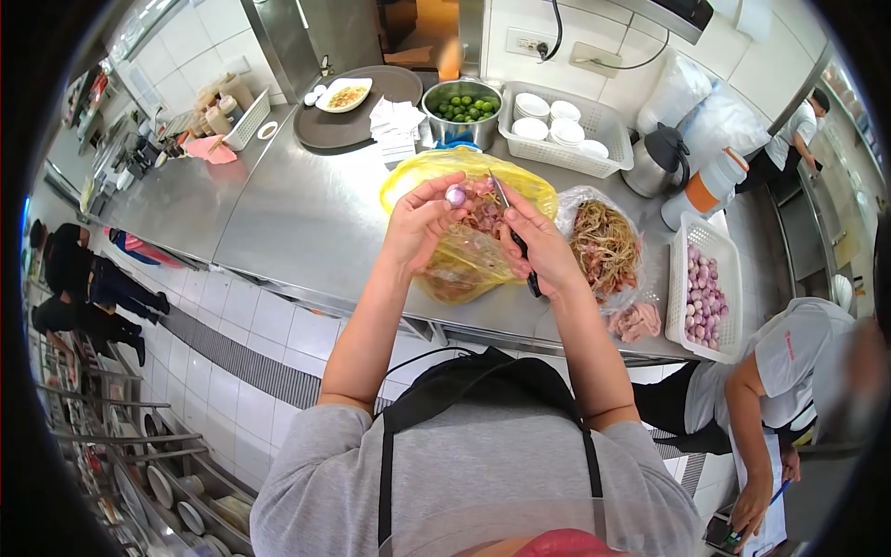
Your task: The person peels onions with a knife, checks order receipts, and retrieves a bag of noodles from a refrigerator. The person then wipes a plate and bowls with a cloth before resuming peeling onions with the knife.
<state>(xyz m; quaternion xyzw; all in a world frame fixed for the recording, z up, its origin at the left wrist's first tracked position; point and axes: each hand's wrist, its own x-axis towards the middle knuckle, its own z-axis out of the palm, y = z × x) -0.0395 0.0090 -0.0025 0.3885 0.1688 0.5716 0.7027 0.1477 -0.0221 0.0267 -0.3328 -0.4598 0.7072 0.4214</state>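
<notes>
My left hand (pixel 425 221) pinches a small purple-and-white shallot (pixel 455 196) between thumb and fingers. In my right hand (pixel 540 243) is a knife (pixel 499 191) with a narrow blade pointing up and away from me; its black handle shows below my fingers. Both hands are above an open yellow plastic bag (pixel 464 269) on the steel counter, with reddish skins and scraps inside. Right of it, a clear plastic bag (pixel 605 243) holds a heap of dry brown, root-like strands with reddish bits. Farther right, a white basket (pixel 678 283) contains many unpeeled shallots (pixel 705 295).
Behind the bags stand a steel pot (pixel 455 136) of green citrus fruits, a white crate (pixel 594 165) of small bowls and a brown tray (pixel 320 130). A kettle (pixel 657 160) is at right. A person (pixel 789 371) writes close by on my right.
</notes>
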